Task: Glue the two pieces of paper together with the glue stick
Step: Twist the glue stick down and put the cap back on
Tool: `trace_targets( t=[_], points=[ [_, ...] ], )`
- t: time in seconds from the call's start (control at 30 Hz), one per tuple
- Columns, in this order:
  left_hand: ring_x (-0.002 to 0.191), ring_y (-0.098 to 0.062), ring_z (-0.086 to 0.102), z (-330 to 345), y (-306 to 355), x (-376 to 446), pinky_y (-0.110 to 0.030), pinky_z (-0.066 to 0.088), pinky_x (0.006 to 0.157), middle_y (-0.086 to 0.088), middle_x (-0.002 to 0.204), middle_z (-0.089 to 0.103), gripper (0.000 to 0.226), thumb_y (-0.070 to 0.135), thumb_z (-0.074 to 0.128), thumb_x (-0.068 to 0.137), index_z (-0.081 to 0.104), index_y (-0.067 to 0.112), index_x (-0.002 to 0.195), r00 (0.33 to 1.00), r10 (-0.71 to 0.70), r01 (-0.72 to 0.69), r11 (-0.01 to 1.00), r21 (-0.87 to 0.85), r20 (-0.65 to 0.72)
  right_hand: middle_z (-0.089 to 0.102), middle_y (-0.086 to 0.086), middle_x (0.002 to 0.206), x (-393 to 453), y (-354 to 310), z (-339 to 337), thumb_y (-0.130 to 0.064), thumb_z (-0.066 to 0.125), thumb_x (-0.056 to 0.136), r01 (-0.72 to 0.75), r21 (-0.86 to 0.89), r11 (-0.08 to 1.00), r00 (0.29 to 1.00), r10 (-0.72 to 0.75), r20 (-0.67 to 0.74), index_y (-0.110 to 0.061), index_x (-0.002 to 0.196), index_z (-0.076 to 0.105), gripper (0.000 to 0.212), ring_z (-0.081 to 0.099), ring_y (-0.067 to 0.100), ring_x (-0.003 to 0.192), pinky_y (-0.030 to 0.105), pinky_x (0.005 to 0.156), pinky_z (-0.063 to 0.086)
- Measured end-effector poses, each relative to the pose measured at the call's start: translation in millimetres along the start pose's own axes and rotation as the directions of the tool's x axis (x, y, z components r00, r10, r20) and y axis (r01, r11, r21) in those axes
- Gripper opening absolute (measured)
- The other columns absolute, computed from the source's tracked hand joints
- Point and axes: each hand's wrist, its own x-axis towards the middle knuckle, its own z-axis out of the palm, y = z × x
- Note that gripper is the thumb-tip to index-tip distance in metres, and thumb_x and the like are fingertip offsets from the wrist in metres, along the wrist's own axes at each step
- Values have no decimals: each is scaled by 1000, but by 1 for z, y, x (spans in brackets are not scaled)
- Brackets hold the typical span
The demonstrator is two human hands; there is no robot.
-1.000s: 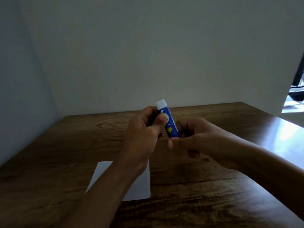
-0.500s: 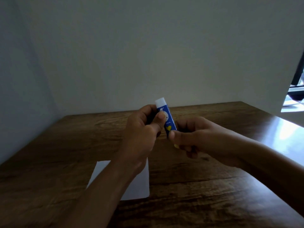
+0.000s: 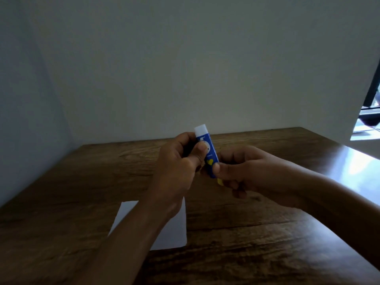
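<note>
Two hands grip a blue glue stick above a wooden table, a white sheet of paper lying flat beneath the left forearm.

The left hand wraps around the upper part of the stick, its thumb pressed against the blue label, while the right hand closes on the lower end, thumb across the front near a yellow heart mark; a bit of yellow shows under the right fingers at the stick's base. The stick stands nearly upright, tilted slightly left, its white top end pointing up and clear of both hands, held in the air over the table's middle. The paper rests on the near part of the table, partly hidden by the left arm; only one sheet can be made out. Pale walls close in the table at the back and left.
</note>
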Motion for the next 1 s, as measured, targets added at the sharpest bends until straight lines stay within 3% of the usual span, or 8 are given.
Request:
trace_targets(
  t=[0.1,0.2,0.27,0.37,0.5,0.67,0.87,1.0],
  points=[
    [61,-2,62,1,0,-1,-20,53,59,16,61,68,27,11,50,86,63,29,71,1000,7,-7,1000,-2,1,52,10,77,-1,0,2,-23,63,77,30,-17,999,999,-30,-40,-17,80,68,8,44,13,59,24,51,36],
    [66,-1,64,2,0,-1,-17,54,60,17,65,69,32,9,50,85,65,32,67,1000,7,-7,1000,-15,10,54,4,68,3,2,6,-34,73,54,18,-61,998,992,-25,-124,-9,88,63,43,47,14,60,26,51,37],
    [65,-3,64,1,1,-1,-19,55,60,15,64,69,31,11,50,84,66,32,66,1000,4,-4,1000,-25,8,56,0,66,4,3,5,-38,72,50,3,-70,998,993,-11,-118,-8,92,61,53,49,12,58,24,50,39],
    [63,-6,63,0,1,1,-23,54,59,13,62,69,28,11,51,84,65,30,68,1000,12,-12,999,-33,1,55,-2,68,1,0,1,-40,67,61,0,-10,1000,1000,0,-25,-21,81,67,28,48,8,58,24,52,39],
    [62,-2,62,1,-1,0,-19,53,58,17,62,68,27,11,50,85,63,30,71,1000,19,-19,1000,-7,3,52,5,72,0,1,-1,-25,61,77,29,-14,999,999,-30,-44,-18,78,68,9,46,11,60,23,52,39],
    [69,-1,65,-1,-2,0,-17,54,61,19,67,70,32,10,50,85,64,33,68,1000,9,-8,1000,-23,25,56,1,70,3,2,5,-38,70,53,25,-67,997,995,-32,-95,-18,79,64,34,49,12,61,26,53,39],
    [64,-2,64,-1,-1,0,-17,53,56,16,64,69,29,11,50,85,65,31,69,1000,24,-23,1000,-17,12,55,-3,65,0,1,1,-27,60,77,21,-29,999,1000,-21,9,-24,76,69,9,47,7,57,21,52,39],
    [66,1,64,0,-1,1,-15,52,58,19,65,69,28,10,50,85,63,30,72,1000,23,-23,1000,-16,15,56,4,73,5,4,7,-36,71,51,9,-76,997,991,-19,-131,-11,87,64,45,49,13,61,24,51,39]
  ],
)
